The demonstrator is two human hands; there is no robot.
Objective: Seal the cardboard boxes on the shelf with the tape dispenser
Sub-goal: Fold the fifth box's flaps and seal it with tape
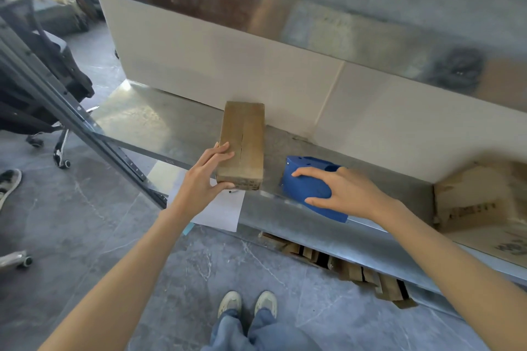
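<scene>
Your left hand (208, 177) grips the near left corner of the closed cardboard box (245, 137): the fingers lie fairly straight and close together across its top, and the thumb presses against its near end face, so the corner is held between them. The box lies flat on the metal shelf (159, 120), its long side running away from you and its far end close to the wall. The seam between its top flaps shows as a dark line down the middle.

Just right of the box, apart from it, the blue tape dispenser (308, 184) rests at the shelf's front edge. Your right hand (342, 191) is spread over it, fingers curved across the top and thumb along the near side, wrapped round its body.

Well to the right of the box stands an open carton (479, 199). A white sheet of paper (222, 214) lies just below the box's near end.
</scene>
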